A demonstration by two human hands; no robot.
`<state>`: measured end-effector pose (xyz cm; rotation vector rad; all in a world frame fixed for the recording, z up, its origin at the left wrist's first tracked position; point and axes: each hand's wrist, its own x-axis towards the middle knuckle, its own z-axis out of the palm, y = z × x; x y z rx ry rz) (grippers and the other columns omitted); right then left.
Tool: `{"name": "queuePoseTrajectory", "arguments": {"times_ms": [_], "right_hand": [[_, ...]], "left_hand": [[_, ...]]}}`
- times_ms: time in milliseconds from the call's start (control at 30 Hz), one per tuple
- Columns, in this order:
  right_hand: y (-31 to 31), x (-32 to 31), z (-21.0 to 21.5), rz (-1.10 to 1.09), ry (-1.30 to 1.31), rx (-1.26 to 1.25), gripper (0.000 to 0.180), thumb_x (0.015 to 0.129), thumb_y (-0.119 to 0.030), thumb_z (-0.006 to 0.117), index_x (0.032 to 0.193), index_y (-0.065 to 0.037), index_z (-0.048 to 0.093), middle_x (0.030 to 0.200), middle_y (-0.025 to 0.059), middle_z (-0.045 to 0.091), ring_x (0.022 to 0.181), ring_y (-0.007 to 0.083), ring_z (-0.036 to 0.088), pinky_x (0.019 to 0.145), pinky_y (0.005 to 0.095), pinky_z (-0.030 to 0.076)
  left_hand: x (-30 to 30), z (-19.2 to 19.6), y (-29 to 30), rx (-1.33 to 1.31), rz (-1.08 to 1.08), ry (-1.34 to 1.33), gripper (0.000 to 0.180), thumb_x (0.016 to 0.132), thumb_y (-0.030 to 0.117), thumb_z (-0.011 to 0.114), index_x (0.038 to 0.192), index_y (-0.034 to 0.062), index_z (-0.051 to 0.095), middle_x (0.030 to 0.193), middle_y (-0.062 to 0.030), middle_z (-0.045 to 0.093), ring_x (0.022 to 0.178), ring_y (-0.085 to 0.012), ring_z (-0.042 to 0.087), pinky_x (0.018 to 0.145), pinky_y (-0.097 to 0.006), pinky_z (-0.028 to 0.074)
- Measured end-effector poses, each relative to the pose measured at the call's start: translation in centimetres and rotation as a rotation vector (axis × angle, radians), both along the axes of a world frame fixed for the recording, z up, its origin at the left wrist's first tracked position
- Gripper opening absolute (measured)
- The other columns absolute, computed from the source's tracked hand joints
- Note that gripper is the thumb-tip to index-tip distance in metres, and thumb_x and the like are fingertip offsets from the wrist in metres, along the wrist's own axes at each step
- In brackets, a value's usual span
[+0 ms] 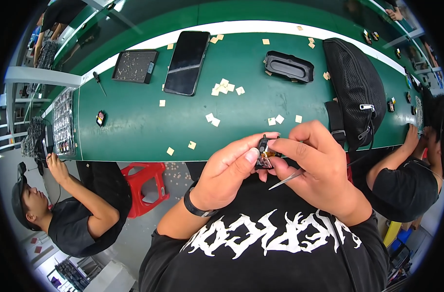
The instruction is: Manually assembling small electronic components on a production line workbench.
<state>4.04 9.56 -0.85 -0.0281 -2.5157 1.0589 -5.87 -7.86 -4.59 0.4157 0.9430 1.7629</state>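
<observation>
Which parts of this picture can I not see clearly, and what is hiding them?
- Head view: the small black part is mostly covered by the left hand and right hand.
- Head view: the tweezers are partly hidden inside the right hand.
- Head view: the tray holds pieces too small to identify.
- Head view: the black bag hides the green table behind it.
</observation>
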Motion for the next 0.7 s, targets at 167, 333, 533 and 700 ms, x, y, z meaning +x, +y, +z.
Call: {"name": "queuePoseTrajectory", "arguments": {"times_ms": [167,333,533,700], "right_hand": [[-0.3,0.6,-0.2,0.000,0.057,0.053,0.034,0.069,-0.002,0.081,0.101,-0.007,0.074,0.085,0.0044,0.056,0.063,0.0166,0.063,0.050,0.0291,0.051],[0.2,1.6,-0.2,0.033,-0.016,0.111,0.036,0.067,-0.007,0.082,0.102,-0.008,0.075,0.079,0.0019,0.053,0.062,0.0147,0.062,0.050,0.0288,0.050],[0.4,2.3,0.5,0.081,-0.090,0.243,0.036,0.068,-0.010,0.080,0.104,-0.012,0.075,0.075,0.0005,0.048,0.064,0.0145,0.062,0.050,0.0290,0.049],[0.2,2.8,-0.3,0.086,-0.132,0.064,0.038,0.074,-0.009,0.080,0.111,-0.011,0.074,0.077,0.0021,0.052,0.061,0.0152,0.060,0.051,0.0289,0.049]], "left_hand": [[0.7,-0.2,0.0,-0.008,0.013,0.060,0.044,0.109,0.021,0.040,0.144,-0.0052,0.044,0.115,-0.0107,0.065,0.097,-0.0134,0.060,0.085,-0.029,0.051],[1.2,-0.5,-0.1,-0.035,0.027,0.179,0.043,0.109,0.018,0.039,0.143,-0.0061,0.045,0.118,-0.0104,0.063,0.095,-0.0135,0.060,0.083,-0.029,0.052],[1.6,-0.5,-0.2,-0.067,-0.015,0.156,0.048,0.108,0.022,0.039,0.143,-0.0095,0.041,0.126,-0.0197,0.062,0.100,-0.0186,0.064,0.083,-0.031,0.052],[1.5,-0.2,0.0,-0.051,0.026,0.077,0.048,0.107,0.022,0.039,0.144,-0.0094,0.041,0.123,-0.0193,0.063,0.099,-0.0187,0.064,0.081,-0.030,0.053]]}}
